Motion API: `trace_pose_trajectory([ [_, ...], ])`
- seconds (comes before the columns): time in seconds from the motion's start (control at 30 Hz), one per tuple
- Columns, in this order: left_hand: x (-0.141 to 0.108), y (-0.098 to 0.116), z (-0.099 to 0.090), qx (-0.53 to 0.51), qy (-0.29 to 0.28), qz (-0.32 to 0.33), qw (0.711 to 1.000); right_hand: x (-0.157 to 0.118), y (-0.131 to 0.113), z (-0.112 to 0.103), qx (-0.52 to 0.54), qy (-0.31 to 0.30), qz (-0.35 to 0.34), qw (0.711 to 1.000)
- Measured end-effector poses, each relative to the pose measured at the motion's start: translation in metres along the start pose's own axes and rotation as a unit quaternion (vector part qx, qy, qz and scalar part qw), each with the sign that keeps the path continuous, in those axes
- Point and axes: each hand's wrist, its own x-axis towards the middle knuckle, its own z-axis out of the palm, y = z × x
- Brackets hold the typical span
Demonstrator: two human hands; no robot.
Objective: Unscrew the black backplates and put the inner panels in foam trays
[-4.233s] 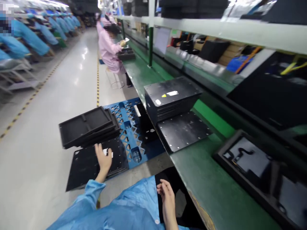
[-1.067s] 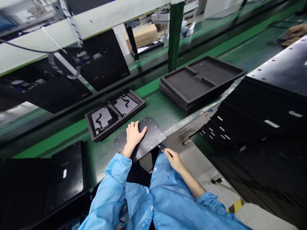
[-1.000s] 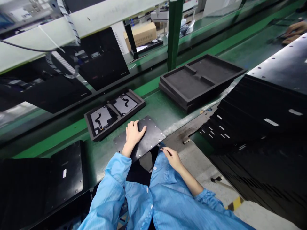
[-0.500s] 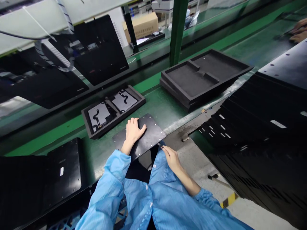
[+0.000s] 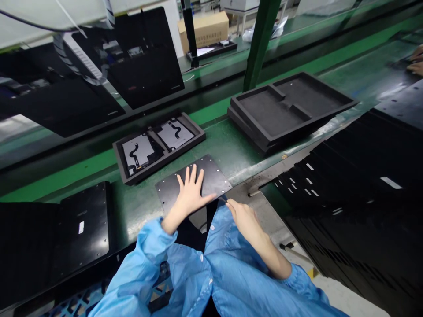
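Observation:
A thin dark panel (image 5: 209, 169) with small light dots along its edges lies at the front of the green bench, its near edge jutting over. My left hand (image 5: 191, 193) rests flat on it, fingers spread. At the panel's near right corner, my right hand (image 5: 243, 218) pinches a small thin dark tool (image 5: 223, 200) whose tip is at the edge; its kind is too small to make out. Behind the panel sits a dark foam tray (image 5: 127, 176) holding two grey flat parts (image 5: 139, 149) with black ribbon cables.
Stacked dark foam trays (image 5: 271, 116) stand to the right on the bench (image 5: 218, 138). Black panels (image 5: 346, 163) fill a rack at my right. A black device (image 5: 87, 226) lies at left, and black screens (image 5: 148, 61) lean behind. Another person's hand (image 5: 417, 59) shows far right.
My left hand has shifted toward the panel's near edge and spread its fingers wider. My right hand stays by the same corner with the tool. The whole view has tilted slightly.

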Motion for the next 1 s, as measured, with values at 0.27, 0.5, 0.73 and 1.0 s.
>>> trace_pose_trajectory([
  [0.27,-0.034,0.013,-0.029,0.092,-0.123,0.069,0.986,0.004,-0.017,-0.041,-0.117,-0.058,-0.010,0.991],
  [0.5,-0.013,0.000,-0.079,0.031,-0.137,0.108,0.984,0.009,-0.008,-0.050,-0.142,-0.049,-0.061,0.987],
  [0.73,0.033,-0.070,-0.154,-0.169,-0.107,0.126,0.972,0.074,0.048,-0.065,-0.049,0.156,-0.072,0.984],
  [1.0,0.068,-0.104,-0.167,-0.238,-0.131,0.084,0.959,0.120,-0.005,-0.070,-0.036,0.220,-0.212,0.951],
])
